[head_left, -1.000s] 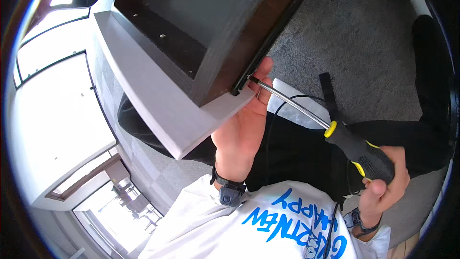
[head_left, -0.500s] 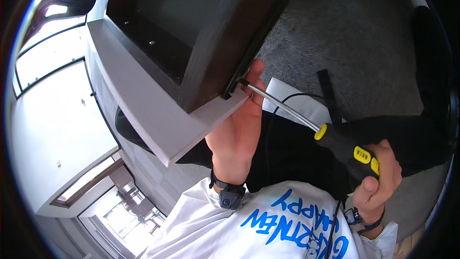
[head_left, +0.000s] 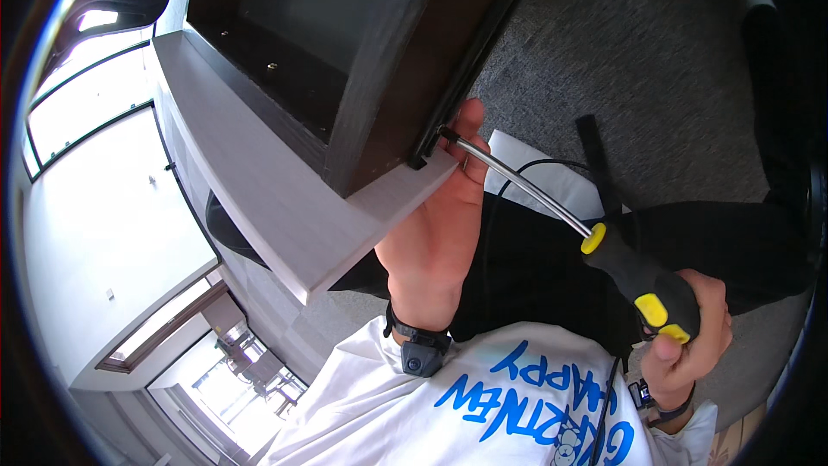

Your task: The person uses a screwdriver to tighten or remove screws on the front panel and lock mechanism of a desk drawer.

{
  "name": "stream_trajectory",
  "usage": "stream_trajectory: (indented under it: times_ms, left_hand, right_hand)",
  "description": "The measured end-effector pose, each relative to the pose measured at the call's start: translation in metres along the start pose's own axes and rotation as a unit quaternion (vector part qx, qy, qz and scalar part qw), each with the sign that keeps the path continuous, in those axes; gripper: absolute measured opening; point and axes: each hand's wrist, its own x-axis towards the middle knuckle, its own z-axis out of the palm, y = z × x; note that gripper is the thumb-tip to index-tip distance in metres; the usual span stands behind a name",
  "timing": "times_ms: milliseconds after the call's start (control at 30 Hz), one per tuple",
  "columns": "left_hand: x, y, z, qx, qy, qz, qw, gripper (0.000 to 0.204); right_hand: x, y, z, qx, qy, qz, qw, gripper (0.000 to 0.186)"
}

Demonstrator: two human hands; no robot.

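A dark brown drawer (head_left: 392, 95) with a pale grey front panel (head_left: 285, 207) tilts across the upper middle of the view. Along its right side runs a black slide rail (head_left: 466, 69). My left hand (head_left: 435, 242) reaches up from below, palm showing, and grips the drawer by the rail's near end; its thumb is hidden. In my right hand (head_left: 694, 345) is the black and yellow handle of a screwdriver (head_left: 634, 272), fingers closed round the butt. The long shaft slants up left, its tip at the rail beside my left fingertips. Any screw there is hidden.
Grey carpet (head_left: 578, 43) spreads beyond the drawer. A white sheet (head_left: 552, 185), a thin black cable (head_left: 539, 161) and a dark flat strip (head_left: 595, 151) lie by my black-trousered legs (head_left: 716, 246). Small metal fittings (head_left: 272, 66) dot the drawer's inside. A white wall (head_left: 103, 207) stands left.
The screwdriver has shifted slightly right, and its handle has turned, with the yellow patches in a new position. My left hand and the drawer's near corner have shifted slightly right.
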Motion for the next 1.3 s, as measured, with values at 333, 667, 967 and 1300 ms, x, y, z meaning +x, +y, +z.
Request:
stream_trajectory:
  times_ms: [333,667,967,1300]
  left_hand:
    - [0.002,0.008,-0.001,-0.014,-0.02,-0.02,1.0,0.052]
    - [-0.002,0.005,-0.004,0.015,-0.023,-0.013,1.0,0.051]
    - [0.001,0.003,0.0,0.01,-0.014,-0.024,1.0,0.049]
    - [-0.003,0.004,0.005,0.038,0.04,-0.012,0.998,0.045]
  right_hand:
    - [0.023,-0.008,-0.004,0.16,0.02,-0.166,0.973,0.062]
    - [0.008,-0.005,0.007,0.088,0.01,0.027,0.996,0.073]
    - [0.015,-0.011,-0.008,-0.028,0.041,-0.112,0.992,0.058]
    - [0.027,-0.022,-0.007,0.108,0.006,-0.062,0.992,0.057]
